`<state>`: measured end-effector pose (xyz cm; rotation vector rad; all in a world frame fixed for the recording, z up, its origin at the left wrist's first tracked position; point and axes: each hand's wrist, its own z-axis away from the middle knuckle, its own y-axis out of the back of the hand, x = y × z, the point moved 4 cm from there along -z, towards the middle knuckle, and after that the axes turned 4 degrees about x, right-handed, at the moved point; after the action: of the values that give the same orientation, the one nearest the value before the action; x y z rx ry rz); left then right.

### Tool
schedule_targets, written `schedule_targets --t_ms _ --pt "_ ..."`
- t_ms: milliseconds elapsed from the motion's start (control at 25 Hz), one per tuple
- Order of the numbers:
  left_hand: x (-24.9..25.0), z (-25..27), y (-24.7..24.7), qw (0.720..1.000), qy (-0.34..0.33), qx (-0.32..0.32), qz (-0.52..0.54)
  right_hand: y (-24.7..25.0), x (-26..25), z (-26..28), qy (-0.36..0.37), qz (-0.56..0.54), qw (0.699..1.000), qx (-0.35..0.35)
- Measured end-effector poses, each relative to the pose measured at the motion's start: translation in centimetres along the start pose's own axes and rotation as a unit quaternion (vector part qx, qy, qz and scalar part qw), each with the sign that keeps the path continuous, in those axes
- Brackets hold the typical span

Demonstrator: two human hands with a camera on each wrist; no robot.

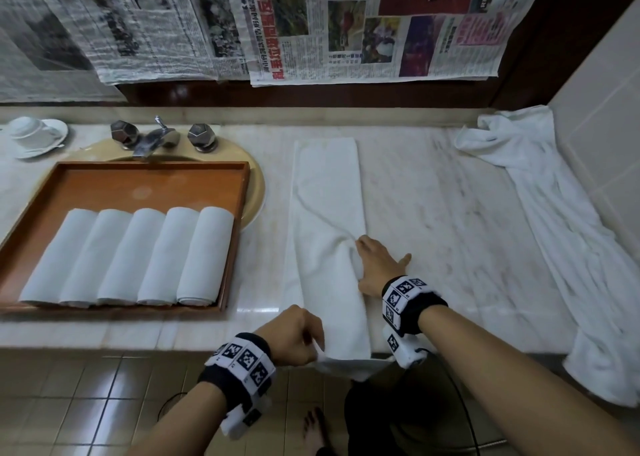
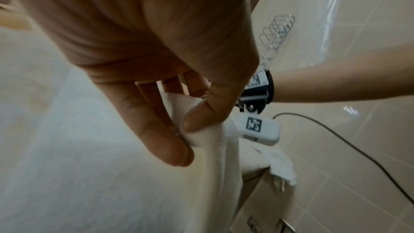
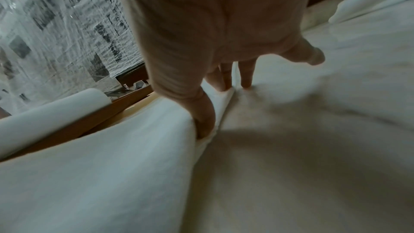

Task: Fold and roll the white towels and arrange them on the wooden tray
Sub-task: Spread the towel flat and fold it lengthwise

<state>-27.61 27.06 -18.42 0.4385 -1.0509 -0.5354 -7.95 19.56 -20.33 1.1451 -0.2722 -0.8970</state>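
A long folded white towel (image 1: 327,213) lies lengthwise on the marble counter (image 1: 433,196), its near end hanging over the counter's front edge. The left hand (image 1: 294,338) is at that near end, thumb and forefinger pinching a corner of the cloth, other fingers curled behind; the left wrist view shows the pinch plainly, cloth bunched between thumb pad and forefinger (image 2: 165,130). The right hand (image 1: 375,268) lies flat, fingers straight and spread, pressing down along the towel's right edge about halfway up, thumb out on the bare marble; in the right wrist view the fingertips (image 3: 203,127) dig into the fold line where cloth meets counter. The wooden tray (image 1: 239,213) sits left of the towel, partly over the sink basin (image 1: 254,192), and holds five rolled white towels (image 1: 128,258) side by side, touching, along the tray's near side; the far half of the tray is bare wood. A loose unfolded towel (image 1: 561,234) is heaped along the right wall, trailing off the counter's front edge. Behind the tray: faucet (image 1: 156,140) with two faceted knobs, and at far left an upturned cup on a saucer (image 1: 34,135). Newspaper sheets (image 1: 311,26) hang over the wall behind. Both wrists carry black bands with printed marker tags.
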Motion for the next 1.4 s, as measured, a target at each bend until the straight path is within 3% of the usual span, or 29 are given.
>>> schedule_targets --t_ms 200,360,440,520,600,680,720,800,880,960,1040,1160,1240,1400 --pt "-1.9 1.3 0.3 0.994 0.067 0.062 0.056 0.2 -0.4 -0.2 0.003 0.022 0.999 -0.047" --pt "-2.8 1.2 -1.0 0.969 0.126 0.175 0.124 0.1 0.0 0.0 0.014 -0.002 0.996 -0.083" --pt "-3.3 1.8 -1.2 0.961 0.13 0.195 0.151 0.0 0.5 0.4 0.013 -0.031 0.996 -0.077" --pt "-3.7 2.4 -1.6 0.94 0.164 0.225 0.198 -0.1 0.6 1.5 -0.012 -0.091 0.996 0.008" --pt "-3.6 2.7 -1.9 0.903 0.219 0.277 0.247 -0.6 1.0 3.8 -0.091 -0.146 0.978 0.116" --pt "-3.2 2.7 -1.9 0.87 0.268 0.306 0.278 -2.2 0.9 6.3 -0.151 -0.121 0.978 0.072" --pt "-3.1 2.6 -1.9 0.858 0.289 0.312 0.286 -3.1 0.7 7.3 -0.153 -0.11 0.981 0.035" --pt "-3.0 2.4 -1.7 0.846 0.319 0.32 0.281 -3.4 0.3 8.4 -0.141 -0.162 0.976 0.039" --pt "-2.8 2.5 -1.3 0.846 0.339 0.315 0.265 -3.3 0.4 8.6 -0.144 -0.265 0.951 0.068" --pt "-2.8 2.3 -1.0 0.846 0.363 0.299 0.253 -3.5 0.6 8.6 -0.171 -0.341 0.923 0.048" --pt "-2.8 2.2 -1.0 0.847 0.381 0.282 0.242 -4.1 0.9 8.6 -0.185 -0.356 0.916 0.012" --pt "-2.9 1.7 -1.3 0.859 0.379 0.264 0.221 -4.0 1.5 8.7 -0.185 -0.392 0.899 0.066" --pt "-3.1 1.6 -1.5 0.863 0.376 0.266 0.206 -3.9 1.6 9.1 -0.18 -0.385 0.901 0.094" --pt "-2.9 2.3 -1.5 0.873 0.356 0.277 0.186 -4.7 2.0 9.6 -0.162 -0.315 0.933 0.071"
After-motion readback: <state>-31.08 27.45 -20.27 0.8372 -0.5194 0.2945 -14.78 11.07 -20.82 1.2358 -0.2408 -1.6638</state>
